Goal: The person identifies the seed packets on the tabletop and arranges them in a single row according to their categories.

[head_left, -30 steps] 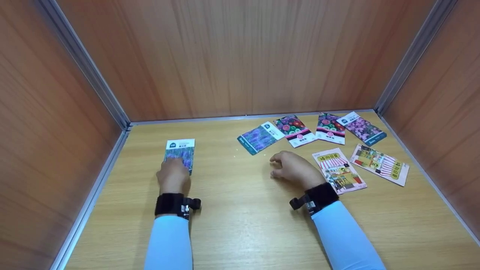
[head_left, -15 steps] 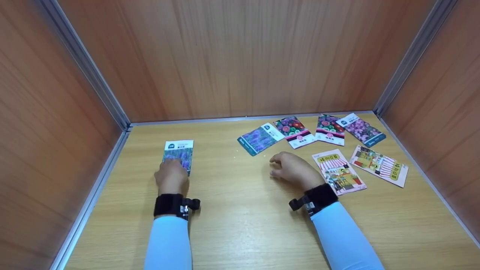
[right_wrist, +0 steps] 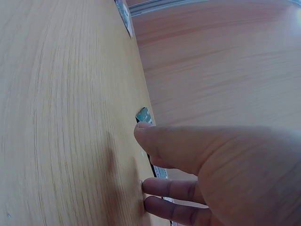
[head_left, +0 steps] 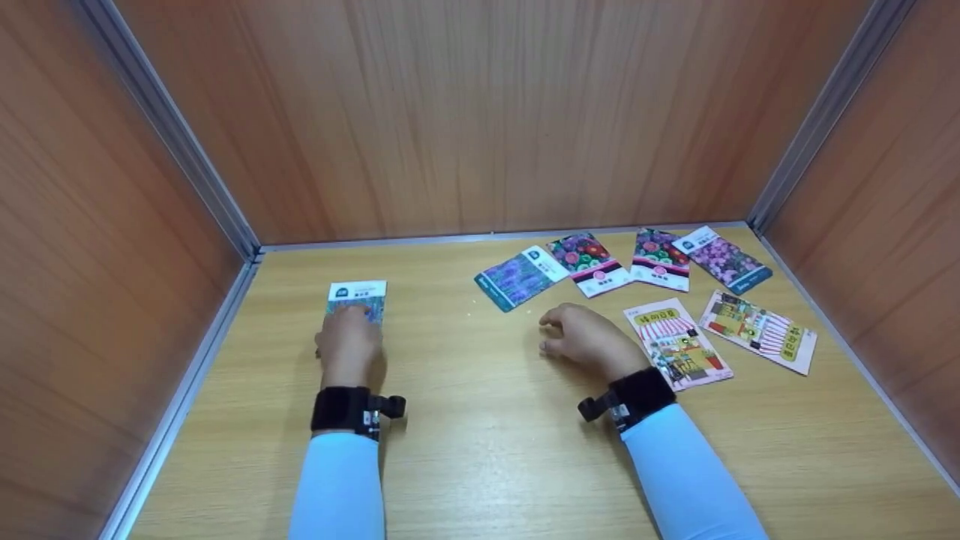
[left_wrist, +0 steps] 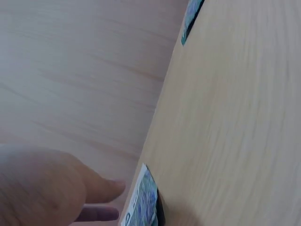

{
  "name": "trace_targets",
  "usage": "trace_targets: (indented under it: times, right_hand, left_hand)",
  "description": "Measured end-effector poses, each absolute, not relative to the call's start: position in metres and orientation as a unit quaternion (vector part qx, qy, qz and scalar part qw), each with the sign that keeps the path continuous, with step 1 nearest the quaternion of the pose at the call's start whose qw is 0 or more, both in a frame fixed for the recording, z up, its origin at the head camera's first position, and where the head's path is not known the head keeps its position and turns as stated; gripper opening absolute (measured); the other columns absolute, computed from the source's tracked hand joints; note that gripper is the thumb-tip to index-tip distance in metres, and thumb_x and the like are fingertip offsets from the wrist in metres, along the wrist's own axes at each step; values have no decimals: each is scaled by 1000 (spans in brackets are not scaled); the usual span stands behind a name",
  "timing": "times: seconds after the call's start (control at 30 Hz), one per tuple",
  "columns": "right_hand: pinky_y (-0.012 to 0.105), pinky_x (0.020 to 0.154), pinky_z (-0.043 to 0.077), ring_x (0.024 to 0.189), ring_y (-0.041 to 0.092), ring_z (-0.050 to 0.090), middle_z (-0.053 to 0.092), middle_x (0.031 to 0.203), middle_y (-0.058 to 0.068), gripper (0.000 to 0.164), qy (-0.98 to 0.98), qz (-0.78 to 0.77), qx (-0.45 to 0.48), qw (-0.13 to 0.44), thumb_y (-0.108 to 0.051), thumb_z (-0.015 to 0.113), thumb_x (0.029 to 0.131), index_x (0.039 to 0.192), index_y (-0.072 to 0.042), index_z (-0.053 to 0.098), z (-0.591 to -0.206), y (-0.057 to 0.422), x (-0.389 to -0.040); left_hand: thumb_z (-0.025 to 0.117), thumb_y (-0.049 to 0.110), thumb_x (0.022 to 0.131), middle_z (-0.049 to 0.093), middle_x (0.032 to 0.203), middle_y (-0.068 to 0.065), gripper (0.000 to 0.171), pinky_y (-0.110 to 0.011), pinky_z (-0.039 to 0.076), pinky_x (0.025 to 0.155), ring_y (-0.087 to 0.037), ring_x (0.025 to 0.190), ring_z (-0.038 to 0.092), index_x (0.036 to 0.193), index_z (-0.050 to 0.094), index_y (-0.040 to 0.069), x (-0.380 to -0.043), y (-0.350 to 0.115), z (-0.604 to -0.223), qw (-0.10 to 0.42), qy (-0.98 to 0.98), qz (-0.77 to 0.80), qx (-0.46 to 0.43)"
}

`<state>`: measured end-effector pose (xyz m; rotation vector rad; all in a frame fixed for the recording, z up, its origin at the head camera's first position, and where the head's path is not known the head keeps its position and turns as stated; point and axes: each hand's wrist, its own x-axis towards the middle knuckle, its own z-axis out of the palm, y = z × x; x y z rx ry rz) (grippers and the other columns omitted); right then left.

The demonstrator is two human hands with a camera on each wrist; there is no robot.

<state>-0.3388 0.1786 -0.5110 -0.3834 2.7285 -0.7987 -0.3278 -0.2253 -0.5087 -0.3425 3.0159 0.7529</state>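
A purple-flower packet [head_left: 358, 291] lies at the left of a wood-grain table [head_left: 480, 450], its lower part screened by the left hand [head_left: 349, 341], fingers loosely extended and gripping nothing. The right hand [head_left: 585, 337], thumb and fingers parted and holding nothing, is near a teal-edged packet [head_left: 520, 279]; its wrist [head_left: 626, 361] overlaps a pink packet [head_left: 682, 341]. 4 more packets [head_left: 590, 262] lie beyond at right.

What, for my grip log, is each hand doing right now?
Left hand: open, close to a lavender-print packet, not gripping it.
Right hand: open, holding nothing.
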Motion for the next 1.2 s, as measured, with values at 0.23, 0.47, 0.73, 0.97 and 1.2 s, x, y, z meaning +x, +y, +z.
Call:
trace_targets:
  times: [0.23,0.47,0.73,0.97,1.2]
  right_hand:
    - [58,131,47,152,37,62,70,156,14,49,946,-264,-130,134,-33,80,108,151,-12,72,-510,183,-342]
    - [66,129,46,153,46,58,64,159,21,51,967,-222,-64,108,-34,75,110,154,-10,68,-503,216,-349]
    - [70,137,31,169,51,33,34,183,25,66,971,-203,-41,119,-34,74,110,168,-10,54,-511,245,-359]
    - [69,137,31,174,50,23,16,190,23,73,972,-198,-57,114,-31,82,106,169,-12,52,-520,241,-361]
    - [65,141,26,175,47,24,21,189,21,66,967,-209,-67,130,-31,79,109,167,-11,55,-524,249,-363]
  left_hand:
    - [67,31,113,66,155,-22,47,-68,49,121,-48,147,60,153,69,7,-332,-192,-501,-28,971,234,-47]
    - [71,34,113,67,154,-20,47,-67,46,126,-45,145,62,152,70,8,-333,-157,-502,1,965,262,-16]
    - [74,35,111,68,152,-16,47,-66,47,126,-41,146,62,151,72,10,-335,-103,-511,31,963,268,11]
    - [72,37,112,34,186,-16,66,-71,34,136,-40,173,33,171,52,14,-343,-58,-517,63,976,185,99]
    - [49,33,122,26,190,-9,56,-70,24,141,-32,179,19,174,46,14,-354,-40,-523,76,973,139,166]
